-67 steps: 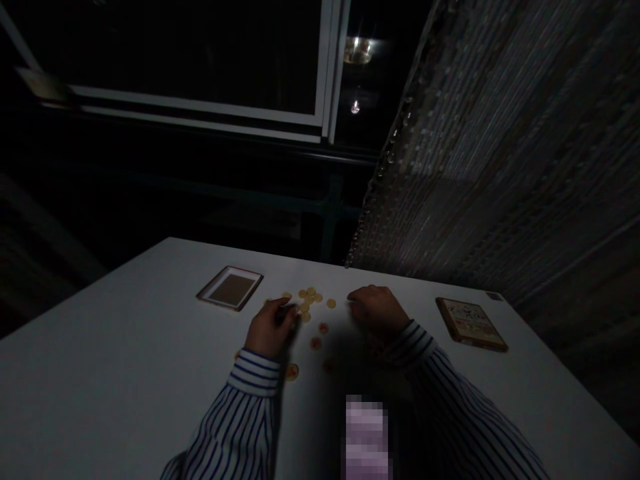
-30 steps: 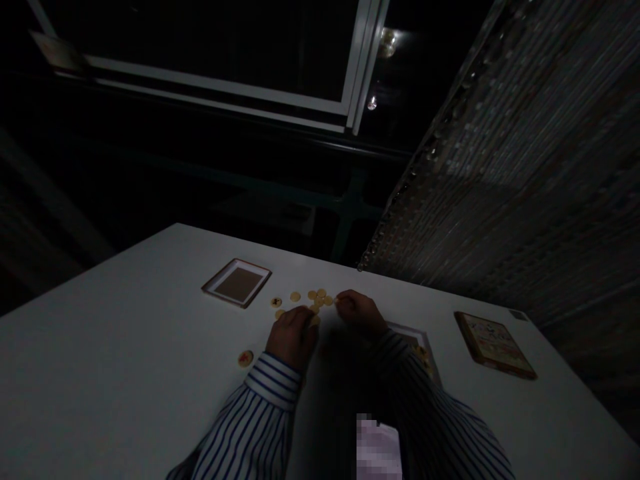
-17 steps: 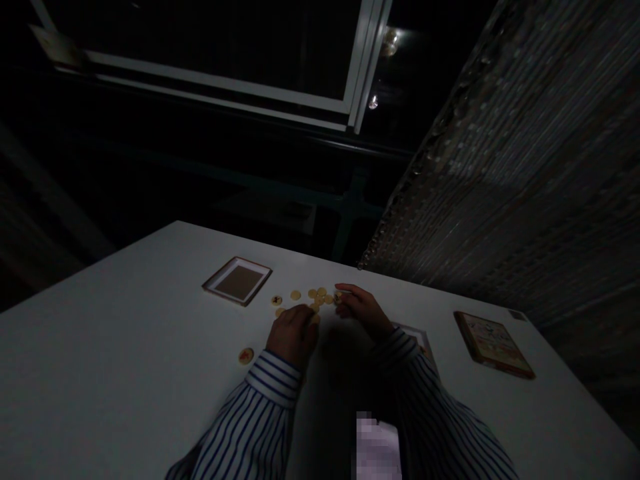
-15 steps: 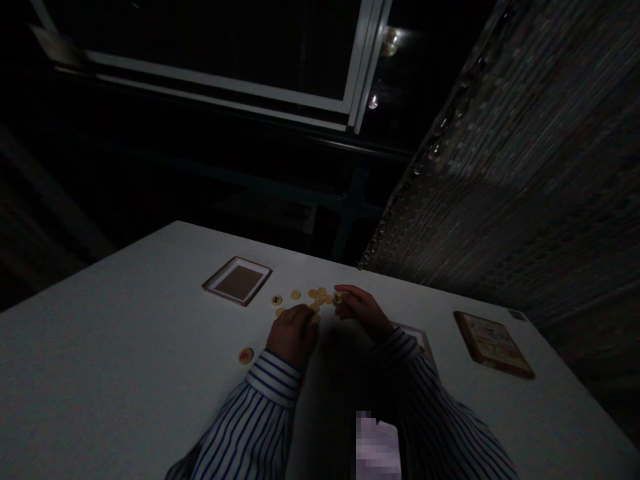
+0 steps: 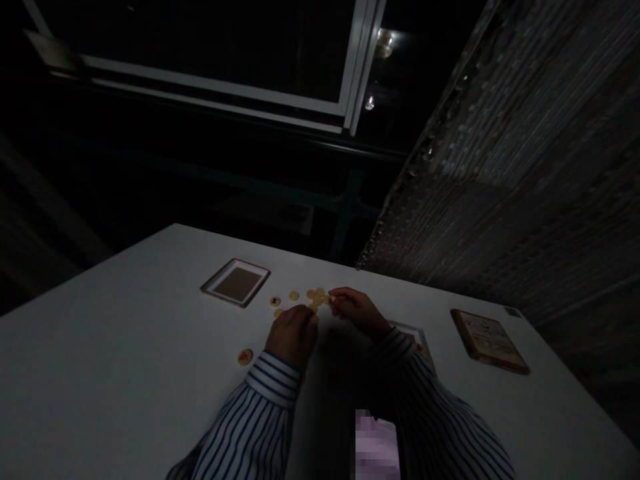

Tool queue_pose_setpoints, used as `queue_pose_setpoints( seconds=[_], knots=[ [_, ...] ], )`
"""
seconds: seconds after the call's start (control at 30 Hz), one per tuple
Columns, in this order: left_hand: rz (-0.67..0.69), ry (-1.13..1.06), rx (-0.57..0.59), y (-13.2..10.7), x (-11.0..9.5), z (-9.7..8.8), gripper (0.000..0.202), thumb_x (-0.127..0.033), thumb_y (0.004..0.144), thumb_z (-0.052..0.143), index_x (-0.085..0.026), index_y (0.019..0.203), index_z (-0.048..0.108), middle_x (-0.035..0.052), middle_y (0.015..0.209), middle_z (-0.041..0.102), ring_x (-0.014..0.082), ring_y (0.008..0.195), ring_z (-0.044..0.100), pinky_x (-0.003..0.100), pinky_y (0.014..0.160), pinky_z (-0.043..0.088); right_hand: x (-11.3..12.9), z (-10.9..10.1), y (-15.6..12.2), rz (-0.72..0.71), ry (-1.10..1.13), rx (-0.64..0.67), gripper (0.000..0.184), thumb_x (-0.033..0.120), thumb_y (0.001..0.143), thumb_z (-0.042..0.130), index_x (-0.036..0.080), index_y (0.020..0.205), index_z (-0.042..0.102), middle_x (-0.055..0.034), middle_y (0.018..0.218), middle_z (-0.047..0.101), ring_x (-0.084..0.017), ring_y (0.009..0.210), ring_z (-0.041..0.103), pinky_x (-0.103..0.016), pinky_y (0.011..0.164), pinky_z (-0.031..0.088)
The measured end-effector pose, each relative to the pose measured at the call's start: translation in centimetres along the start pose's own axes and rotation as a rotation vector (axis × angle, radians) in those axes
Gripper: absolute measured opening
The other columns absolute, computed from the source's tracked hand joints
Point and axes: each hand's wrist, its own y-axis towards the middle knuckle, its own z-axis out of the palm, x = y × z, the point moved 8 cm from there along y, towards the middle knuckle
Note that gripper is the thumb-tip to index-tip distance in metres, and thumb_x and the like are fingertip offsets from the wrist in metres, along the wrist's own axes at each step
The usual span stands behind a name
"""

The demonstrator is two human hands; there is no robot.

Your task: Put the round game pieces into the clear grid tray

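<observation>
Round pale wooden xiangqi pieces (image 5: 320, 292) lie in a loose cluster on the white table (image 5: 150, 347). My right hand (image 5: 361, 312) is at the cluster's right edge, its thumb and fingers pinched on a xiangqi piece (image 5: 332, 300) held on edge. On the near side, my left hand (image 5: 291, 335) is curled palm down over the table, close beside several pieces. Its fingertips are mostly hidden, and I cannot make out what they hold. A piece with a black character (image 5: 275, 302) lies face up to the left. Nearer me is a piece with a red character (image 5: 245, 357).
An open shallow tray (image 5: 245, 263) lies at the far left of the pieces. Partly behind my right forearm is another flat box (image 5: 417, 333). A closed box with a printed lid (image 5: 490, 339) sits at the right. A bead curtain (image 5: 450, 200) hangs beyond the table's right side.
The piece in my right hand has turned from showing its black-marked face to standing on edge. My right hand has shifted slightly left. My left hand stays nearly still.
</observation>
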Motion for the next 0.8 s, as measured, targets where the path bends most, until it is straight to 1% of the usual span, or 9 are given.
queue_pose_setpoints(
  seconds=[0.1, 0.23, 0.37, 0.57, 0.7, 0.8],
  knots=[
    [-0.005, -0.01, -0.01, 0.0, 0.0, -0.1, 0.024, -0.023, 0.074, 0.047, -0.016, 0.096, 0.055, 0.0091, 0.097, 0.061, 0.0216, 0.089, 0.056, 0.037, 0.079, 0.046, 1.0, 0.1, -0.2, -0.01, -0.004, 0.008, 0.03, 0.036, 0.069, 0.055, 0.015, 0.091, 0.056, -0.0003, 0.066, 0.059, -0.01, 0.057, 0.053, -0.025, 0.056, 0.043],
    [0.012, -0.039, -0.037, 0.0, -0.4, -0.5, 0.025, -0.022, 0.074, 0.048, -0.017, 0.098, 0.054, 0.0087, 0.098, 0.061, 0.0207, 0.091, 0.056, 0.037, 0.081, 0.045, 1.7, 0.1, -0.7, 0.019, -0.012, 0.009, 0.029, 0.034, 0.068, 0.056, 0.015, 0.09, 0.056, -0.0003, 0.066, 0.059, -0.01, 0.057, 0.054, -0.024, 0.055, 0.042],
    [0.031, -0.084, -0.043, -0.1, -1.2, -0.8, 0.026, -0.025, 0.074, 0.05, -0.016, 0.098, 0.053, 0.0088, 0.098, 0.061, 0.02, 0.091, 0.056, 0.035, 0.081, 0.045, 1.8, 0.4, -1.2, 0.053, 0.01, 0.059, 0.027, 0.032, 0.067, 0.057, 0.015, 0.088, 0.056, 0.0, 0.066, 0.059, -0.01, 0.056, 0.054, -0.023, 0.054, 0.042],
    [0.052, -0.11, -0.108, -0.4, -2.4, -1.2, 0.032, -0.032, 0.074, 0.053, -0.016, 0.101, 0.053, 0.009, 0.099, 0.062, 0.021, 0.092, 0.057, 0.036, 0.08, 0.047, 1.9, 1.4, -2.0, 0.057, 0.081, 0.166, 0.028, 0.03, 0.063, 0.062, 0.015, 0.086, 0.056, -0.0003, 0.069, 0.059, -0.01, 0.059, 0.054, -0.025, 0.059, 0.044],
    [0.05, -0.173, -0.096, -0.4, -3.1, -1.5, 0.029, -0.033, 0.073, 0.056, -0.018, 0.098, 0.055, 0.0077, 0.097, 0.063, 0.0197, 0.09, 0.058, 0.034, 0.078, 0.048, 2.0, 1.7, -2.5, 0.067, 0.118, 0.177, 0.026, 0.029, 0.062, 0.064, 0.016, 0.083, 0.056, -0.0001, 0.071, 0.06, -0.011, 0.063, 0.055, -0.026, 0.061, 0.044],
    [0.025, -0.226, -0.091, -0.3, -3.4, -1.8, 0.027, -0.031, 0.072, 0.057, -0.019, 0.096, 0.056, 0.0068, 0.095, 0.064, 0.0189, 0.088, 0.059, 0.032, 0.076, 0.049, 2.1, 1.9, -2.8, 0.082, 0.139, 0.193, 0.025, 0.028, 0.061, 0.065, 0.016, 0.08, 0.056, 0.0011, 0.068, 0.059, -0.01, 0.061, 0.055, -0.024, 0.06, 0.043]
  ],
)
